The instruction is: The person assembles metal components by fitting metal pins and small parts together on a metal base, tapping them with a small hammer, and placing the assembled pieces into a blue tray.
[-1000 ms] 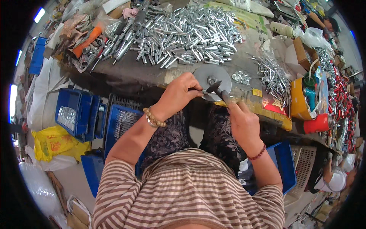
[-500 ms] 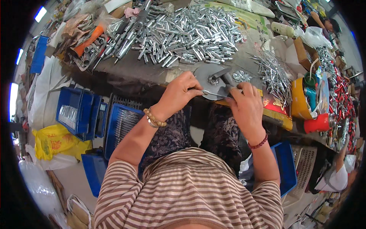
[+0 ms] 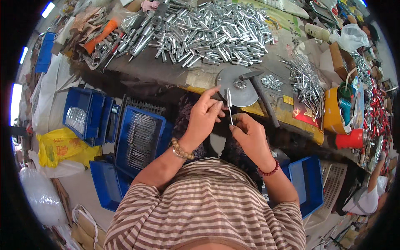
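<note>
My right hand (image 3: 251,135) pinches the lower end of a thin metal rod (image 3: 231,119), held nearly upright in front of the bench. At the rod's top is a thicker shiny metal sleeve (image 3: 228,98). My left hand (image 3: 204,116) is just left of the sleeve, index finger stretched out and the other fingers loosely bent; whether they touch the sleeve is unclear. Beyond the hands, a round grey metal disc (image 3: 237,79) lies at the bench edge with small metal pieces (image 3: 240,84) at its middle. A hammer (image 3: 262,91) rests with its head on the disc, its handle pointing toward me.
A big heap of metal sleeves (image 3: 216,33) covers the back of the bench. Small parts (image 3: 271,82) and a pile of thin rods (image 3: 308,79) lie right of the disc, near a yellow container (image 3: 332,109). Blue bins (image 3: 161,141) with metal pieces stand low left; another blue bin (image 3: 306,183) is low right.
The rod has swung from nearly level to nearly upright. My right hand has come down toward me, uncovering the hammer handle. The left hand's fingers have spread from a pinch on the rod.
</note>
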Motion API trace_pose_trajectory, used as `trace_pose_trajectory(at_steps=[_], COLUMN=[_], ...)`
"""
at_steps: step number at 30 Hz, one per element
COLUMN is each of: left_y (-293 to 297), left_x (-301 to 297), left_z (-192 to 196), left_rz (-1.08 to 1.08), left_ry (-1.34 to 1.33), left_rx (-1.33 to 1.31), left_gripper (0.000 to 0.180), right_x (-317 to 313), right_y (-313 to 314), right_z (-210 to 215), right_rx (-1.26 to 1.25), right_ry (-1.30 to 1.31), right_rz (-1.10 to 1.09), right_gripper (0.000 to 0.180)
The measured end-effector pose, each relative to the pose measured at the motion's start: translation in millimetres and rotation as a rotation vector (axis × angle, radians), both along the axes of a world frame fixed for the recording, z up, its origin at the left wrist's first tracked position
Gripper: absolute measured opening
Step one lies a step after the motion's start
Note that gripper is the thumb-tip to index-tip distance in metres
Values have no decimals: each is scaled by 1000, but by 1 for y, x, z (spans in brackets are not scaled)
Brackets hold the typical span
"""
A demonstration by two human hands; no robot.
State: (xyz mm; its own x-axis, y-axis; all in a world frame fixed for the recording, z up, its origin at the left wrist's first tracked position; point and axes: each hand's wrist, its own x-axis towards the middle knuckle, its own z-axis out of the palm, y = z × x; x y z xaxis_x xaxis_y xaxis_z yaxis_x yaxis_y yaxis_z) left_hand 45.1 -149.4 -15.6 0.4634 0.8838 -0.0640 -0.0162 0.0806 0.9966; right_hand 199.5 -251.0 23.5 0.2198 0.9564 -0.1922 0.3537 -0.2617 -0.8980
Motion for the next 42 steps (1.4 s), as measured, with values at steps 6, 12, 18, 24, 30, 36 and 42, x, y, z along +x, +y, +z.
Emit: trace_pose_trajectory(at_steps=[6, 12, 18, 24, 30, 36, 42], left_y=[-4, 4, -6, -58, -67, -53, -43], left_x=[-12, -60, -198, -318, -355, -351, -340], left_z=[2, -6, -84, -190, -227, -216, -195], left_rz=[40, 222, 705, 1129, 1190, 1143, 1103], left_ry=[-116, -181, 286, 407, 665, 838, 1074], left_rx=[-86, -34, -119, -256, -301, -221, -7], left_gripper=[59, 54, 53, 49, 49, 50, 48], right_x=[-26, -11, 27, 32, 27, 34, 34], right_y=[1, 7, 22, 24, 27, 27, 27], right_z=[-2, -9, -12, -23, -20, -24, -25], right_rx=[17, 92, 119, 153, 124, 146, 155], right_ry=[-19, 37, 47, 66, 78, 47, 32], right_rz=[5, -78, -165, -163, -175, -202, -168], right_gripper=[21, 25, 36, 35, 34, 35, 31])
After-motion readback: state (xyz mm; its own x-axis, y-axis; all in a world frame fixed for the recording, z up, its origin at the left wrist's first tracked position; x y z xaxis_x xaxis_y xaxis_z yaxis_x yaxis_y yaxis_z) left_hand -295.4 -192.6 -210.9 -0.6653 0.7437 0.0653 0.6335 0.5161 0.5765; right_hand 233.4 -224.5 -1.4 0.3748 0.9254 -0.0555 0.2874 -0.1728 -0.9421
